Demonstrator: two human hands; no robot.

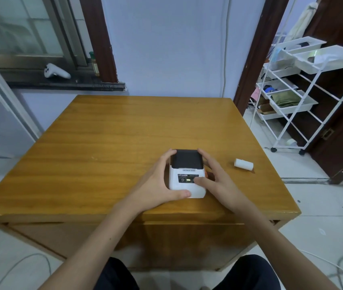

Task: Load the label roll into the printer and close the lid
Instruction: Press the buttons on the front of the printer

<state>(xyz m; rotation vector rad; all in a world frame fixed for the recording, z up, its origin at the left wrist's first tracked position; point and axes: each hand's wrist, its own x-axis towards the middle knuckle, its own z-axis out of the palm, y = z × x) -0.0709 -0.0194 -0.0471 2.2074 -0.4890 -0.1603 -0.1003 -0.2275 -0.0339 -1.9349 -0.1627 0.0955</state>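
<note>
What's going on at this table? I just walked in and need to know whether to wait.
A person is holding a small white label printer with a black lid on the wooden table, the left hand on its left side, the right hand on its right with the thumb on the front panel. The lid looks shut. The white label roll lies on the table to the right, untouched, so loading hasn't begun.

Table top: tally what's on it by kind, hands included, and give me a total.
Label printer: 1, lid down, gripped by the left hand and right hand
Label roll: 1, lying loose on the table to the right of the printer
Hands: 2
Total: 4
</note>
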